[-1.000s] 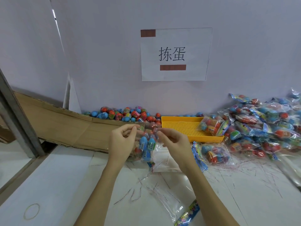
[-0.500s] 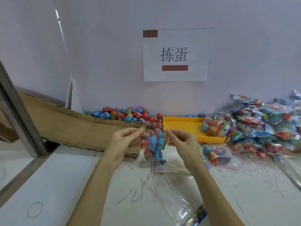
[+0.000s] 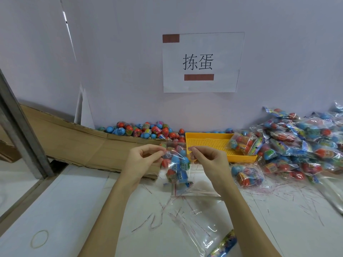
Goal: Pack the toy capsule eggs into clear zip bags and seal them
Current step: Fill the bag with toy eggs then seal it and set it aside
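Left hand [image 3: 143, 159] and right hand [image 3: 208, 158] pinching filled bag [image 3: 177, 164] top at 9 and 3 o'clock above table [image 3: 74, 210]. Risk: unsealed strip gaping, eggs [image 3: 182, 163] spilling.

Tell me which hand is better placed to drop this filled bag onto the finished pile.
Probably the right hand. Both hands pinch the filled bag's top edge, left hand included, but the finished pile lies on the right, beyond the yellow tray.

L grip [image 3: 143, 159] & R grip [image 3: 207, 158] raised, fingertips pinched.
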Action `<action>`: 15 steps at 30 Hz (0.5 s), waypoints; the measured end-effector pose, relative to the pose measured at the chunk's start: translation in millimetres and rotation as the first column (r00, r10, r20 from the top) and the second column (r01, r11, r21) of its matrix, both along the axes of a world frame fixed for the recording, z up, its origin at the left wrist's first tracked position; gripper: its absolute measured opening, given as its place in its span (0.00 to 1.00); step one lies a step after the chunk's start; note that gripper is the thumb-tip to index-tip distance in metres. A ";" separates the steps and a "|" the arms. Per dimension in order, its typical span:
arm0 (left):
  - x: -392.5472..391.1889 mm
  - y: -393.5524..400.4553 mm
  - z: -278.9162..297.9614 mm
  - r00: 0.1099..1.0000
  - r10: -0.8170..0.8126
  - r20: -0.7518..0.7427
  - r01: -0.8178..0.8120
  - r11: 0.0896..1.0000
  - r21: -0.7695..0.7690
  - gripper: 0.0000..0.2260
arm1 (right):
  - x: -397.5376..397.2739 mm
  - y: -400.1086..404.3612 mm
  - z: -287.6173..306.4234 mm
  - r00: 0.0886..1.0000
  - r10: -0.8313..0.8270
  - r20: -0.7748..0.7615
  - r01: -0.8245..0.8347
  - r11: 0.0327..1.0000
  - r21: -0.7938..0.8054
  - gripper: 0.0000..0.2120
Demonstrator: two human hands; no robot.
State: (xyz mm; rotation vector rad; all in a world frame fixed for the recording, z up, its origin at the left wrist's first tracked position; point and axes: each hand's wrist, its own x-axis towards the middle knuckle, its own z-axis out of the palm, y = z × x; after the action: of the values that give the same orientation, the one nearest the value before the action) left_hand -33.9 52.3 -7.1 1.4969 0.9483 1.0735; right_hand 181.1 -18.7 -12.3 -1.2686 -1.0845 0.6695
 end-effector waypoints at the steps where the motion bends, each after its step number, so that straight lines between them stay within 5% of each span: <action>1: 1.3 0.0 -1.3 0.999 0.024 -0.027 -0.023 0.999 0.027 0.06 | 0.8 -0.3 -0.2 1.000 0.006 0.001 -0.006 1.000 0.000 0.06; 15: -1.2 1.0 -6.6 0.997 0.036 0.071 -0.043 0.994 0.102 0.09 | 10.1 -10.5 4.8 0.987 0.158 -0.001 -0.158 0.987 0.017 0.07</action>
State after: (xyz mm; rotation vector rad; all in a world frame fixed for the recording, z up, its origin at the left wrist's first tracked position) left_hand -35.1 53.3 -13.7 1.5200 0.8895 1.2111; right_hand 191.2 -29.2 -7.6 -1.1759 -1.1953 0.7790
